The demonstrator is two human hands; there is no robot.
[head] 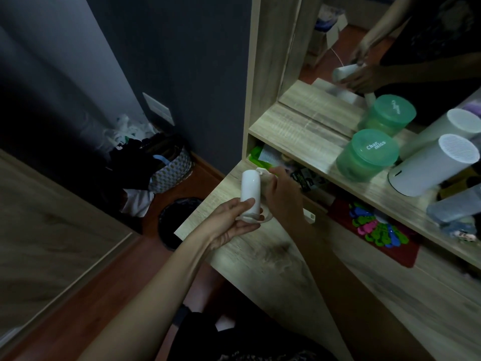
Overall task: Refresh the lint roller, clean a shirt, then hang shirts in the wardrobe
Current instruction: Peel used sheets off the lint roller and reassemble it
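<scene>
The person held the lint roller (250, 192) in the air over the far left corner of the tabletop (263, 259), just above its left edge and clear of the wood. The left hand (233, 221) gripped the lower end of the white roll, thumb across the front and fingers curled underneath, beside a thin clear loop. The right hand (282, 195) was closed behind the roll, its fingertips pinching a small white piece at the upper end; whether that was the handle, a cover or a loose sheet could not be told.

The roller looked light and stiff, a smooth plastic-and-paper cylinder that one hand could carry easily. Its glossy face would probably be slippery where covered and tacky where the paper was bare, so the ends and the handle seemed the safer places to hold while a sheet was peeled. A thin sheet would likely tear if pulled crookedly.

A bin (177, 222) stood on the floor just off the tabletop's left edge, and a green tub (367, 155) sat on the shelf (294, 134) behind.
</scene>
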